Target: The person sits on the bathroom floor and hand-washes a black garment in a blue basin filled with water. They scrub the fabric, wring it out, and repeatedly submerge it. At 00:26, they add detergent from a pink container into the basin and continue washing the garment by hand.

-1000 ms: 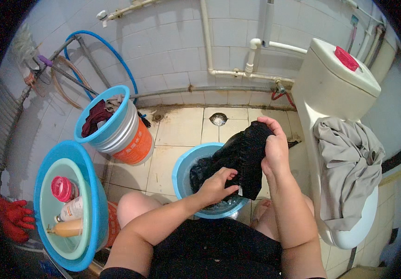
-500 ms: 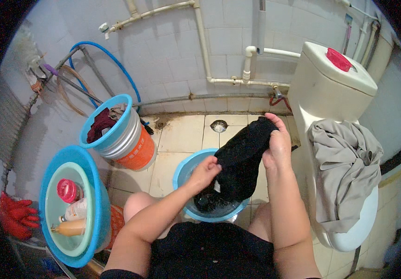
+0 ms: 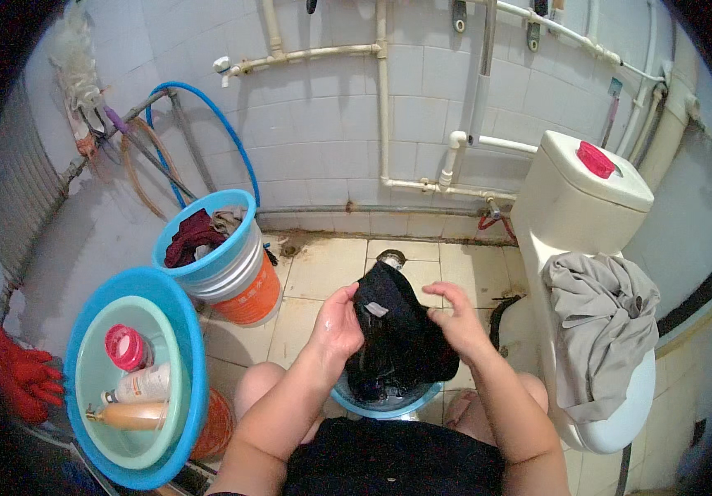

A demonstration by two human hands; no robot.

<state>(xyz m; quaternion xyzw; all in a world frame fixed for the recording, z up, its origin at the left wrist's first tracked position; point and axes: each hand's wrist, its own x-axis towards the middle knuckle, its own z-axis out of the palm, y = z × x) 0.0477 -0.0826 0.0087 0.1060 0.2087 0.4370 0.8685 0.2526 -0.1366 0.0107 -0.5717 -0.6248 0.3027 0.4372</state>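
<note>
A wet black garment (image 3: 401, 331) with a small white label hangs over the blue basin (image 3: 385, 409), its lower end down in the basin. My left hand (image 3: 338, 326) grips the garment's upper left edge. On the other side, my right hand (image 3: 457, 324) has its fingers spread apart, with the thumb at or against the cloth's right edge. Most of the basin is hidden behind the garment and my arms.
A bucket (image 3: 248, 277) stands at left, topped by a blue basin (image 3: 244, 219) of dark red and grey clothes. Nearer, nested basins (image 3: 195, 364) hold bottles and a red-lidded jar. Grey cloth (image 3: 600, 331) covers the toilet (image 3: 575, 194) at right. A floor drain (image 3: 391, 257) lies beyond the garment.
The garment has shifted left and lower, and its label now faces up near my left hand. My left hand has turned palm-up; my right hand has come down and its fingers have spread.
</note>
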